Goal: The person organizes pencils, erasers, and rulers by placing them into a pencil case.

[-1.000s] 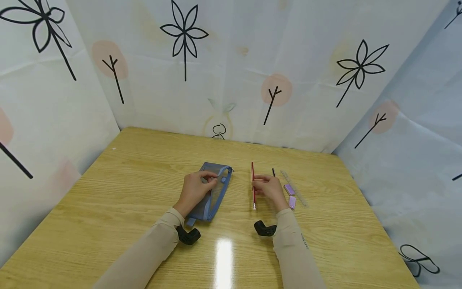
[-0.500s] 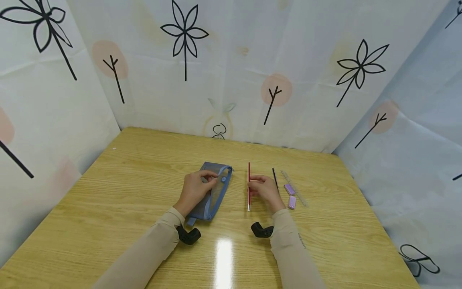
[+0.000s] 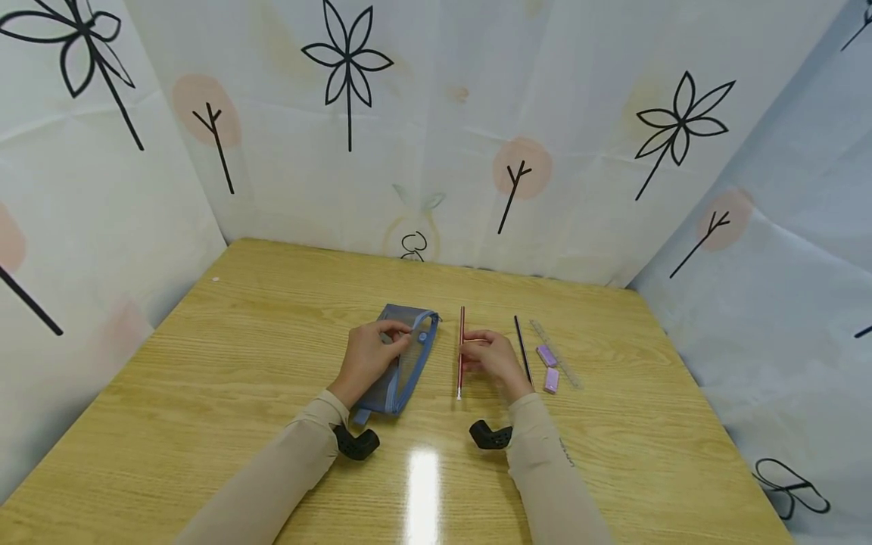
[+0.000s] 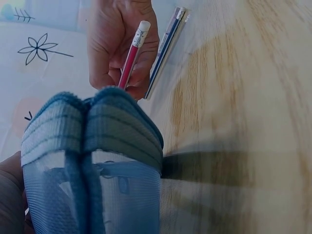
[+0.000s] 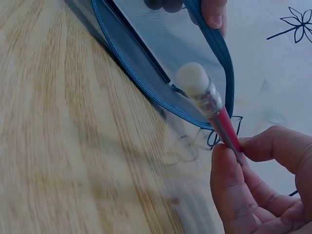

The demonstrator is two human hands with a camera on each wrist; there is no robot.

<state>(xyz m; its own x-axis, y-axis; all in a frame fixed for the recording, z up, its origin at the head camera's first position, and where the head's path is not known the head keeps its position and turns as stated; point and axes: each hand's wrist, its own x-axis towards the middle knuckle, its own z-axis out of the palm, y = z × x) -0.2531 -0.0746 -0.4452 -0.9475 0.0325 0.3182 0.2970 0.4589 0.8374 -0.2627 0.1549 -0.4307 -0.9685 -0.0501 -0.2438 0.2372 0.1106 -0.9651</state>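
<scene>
My left hand (image 3: pixel 371 356) pinches the opening's edge of a blue mesh pencil case (image 3: pixel 411 378), which lies on the table. The case gapes at its zipper, and in the right wrist view a dark stick (image 5: pixel 141 44) shows inside it. To the right, my right hand (image 3: pixel 500 363) pinches a red pencil (image 3: pixel 461 356) between thumb and fingers. Its white eraser end (image 5: pixel 192 80) points toward me, and the pencil is held apart from the case. The left wrist view has the case (image 4: pixel 124 195) in front, with the red pencil (image 4: pixel 129 66) beyond it.
Right of my right hand a dark pencil (image 3: pixel 523 350) lies on the wooden table (image 3: pixel 272 341). Beside it are two purple erasers (image 3: pixel 546 356) and a clear ruler (image 3: pixel 571 371). Patterned cloth (image 3: pixel 436 151) closes off the back and sides.
My right hand has moved left with the red pencil, nearer the pencil case. More of the dark pencil on the table now shows. The left hand has stayed in place.
</scene>
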